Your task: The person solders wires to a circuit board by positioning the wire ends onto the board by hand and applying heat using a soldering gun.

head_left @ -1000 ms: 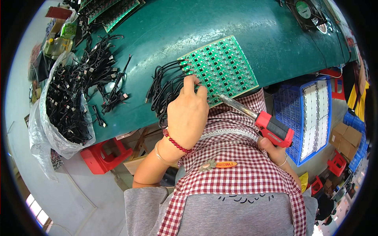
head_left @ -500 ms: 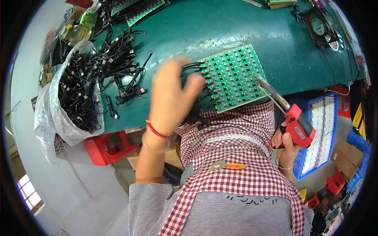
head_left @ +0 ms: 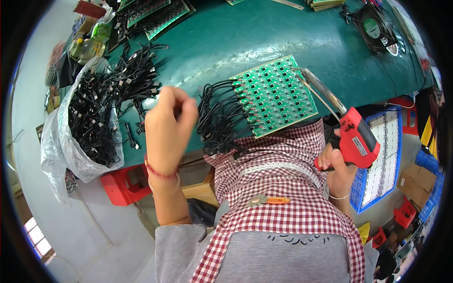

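Green tabletop [head_left: 226, 42], one, stretching across the workroom before a person who is wearing a checked apron [head_left: 292, 214]. Circuit board sheet [head_left: 278, 94], one, green: lying at the near edge, just beyond the apron, slightly turned. Wired cables [head_left: 219, 115], black, several: fanning out from its left side by thin red-tipped leads. Left grip [head_left: 166, 127], bare: hovering left of these, thumb and fingers curling toward one another; from where I am standing, I cannot tell whether they are pinching anything. Right grip [head_left: 339, 167]: wrapping firmly around the handle of a soldering gun [head_left: 351, 141], red and black, whose metal barrel is pointing toward the sheet's upper right; whether its tip is touching, I cannot tell. Loose cables [head_left: 137, 73]: heaping at the left, beside a clear plastic bag [head_left: 87, 174] that is bulging with more. Further boards [head_left: 170, 22]: lying at the far left. Fan [head_left: 372, 29], black: sitting far right. Blue crate [head_left: 359, 189]: standing below, right. Red stool [head_left: 115, 188]: standing below, left.
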A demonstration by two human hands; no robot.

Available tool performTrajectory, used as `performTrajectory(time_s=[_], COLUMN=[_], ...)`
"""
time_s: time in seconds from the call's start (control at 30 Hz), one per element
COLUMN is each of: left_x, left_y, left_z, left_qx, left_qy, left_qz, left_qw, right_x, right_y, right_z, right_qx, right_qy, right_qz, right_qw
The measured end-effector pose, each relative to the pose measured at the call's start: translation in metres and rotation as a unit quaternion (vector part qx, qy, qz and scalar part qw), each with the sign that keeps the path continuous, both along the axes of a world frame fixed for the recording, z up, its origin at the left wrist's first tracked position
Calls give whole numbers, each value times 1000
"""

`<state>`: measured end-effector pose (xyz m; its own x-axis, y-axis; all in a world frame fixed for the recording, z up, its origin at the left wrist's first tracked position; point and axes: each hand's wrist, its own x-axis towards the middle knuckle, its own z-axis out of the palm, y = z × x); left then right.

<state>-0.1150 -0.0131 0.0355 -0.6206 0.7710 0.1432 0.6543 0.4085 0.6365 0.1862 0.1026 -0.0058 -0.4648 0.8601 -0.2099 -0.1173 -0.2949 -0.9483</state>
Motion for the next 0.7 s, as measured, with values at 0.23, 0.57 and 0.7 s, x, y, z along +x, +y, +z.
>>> performTrajectory(time_s=[0.23, 0.57, 0.7], left_x=[95, 113, 117], left_y=[-1, -4, -3], left_z=[11, -21, -22], left_qx=[-2, 9, 16], left_qy=[-91, -112, -125], left_qz=[-120, -109, -121], left_qw=[989, 988, 985], right_x=[-56, -57, -56], right_y=[-6, -9, -10], right_z=[30, 14, 11], right_qx=[9, 77, 159], right_qy=[-13, -86, -145], right_qz=[170, 179, 181], right_qw=[985, 977, 960])
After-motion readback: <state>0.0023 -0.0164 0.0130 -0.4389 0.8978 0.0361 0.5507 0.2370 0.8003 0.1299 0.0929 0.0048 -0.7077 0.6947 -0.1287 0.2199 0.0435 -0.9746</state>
